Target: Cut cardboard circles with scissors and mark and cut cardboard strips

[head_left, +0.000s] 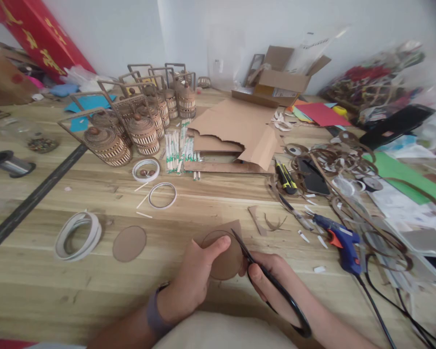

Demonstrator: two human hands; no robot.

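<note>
My left hand [192, 276] pinches a piece of brown cardboard [227, 259], thumb on top. A round outline shows on it, and a corner of board sticks out beyond the curve at the top. In my right hand [276, 286] are black-handled scissors [272, 281]; their blades lie against the right edge of the cardboard. The fingers beneath the board are hidden. A separate cardboard disc [129, 244] lies flat on the table to the left. Curved cardboard offcuts [257, 220] rest just beyond the scissors.
A blue glue gun [343, 242] with its cord lies at right, near a yellow-black utility knife [285, 177] and a phone [312, 174]. Tape rolls [78, 237] sit at left. Behind stand several lidded baskets [143, 133] with handles and a torn cardboard sheet [236, 118].
</note>
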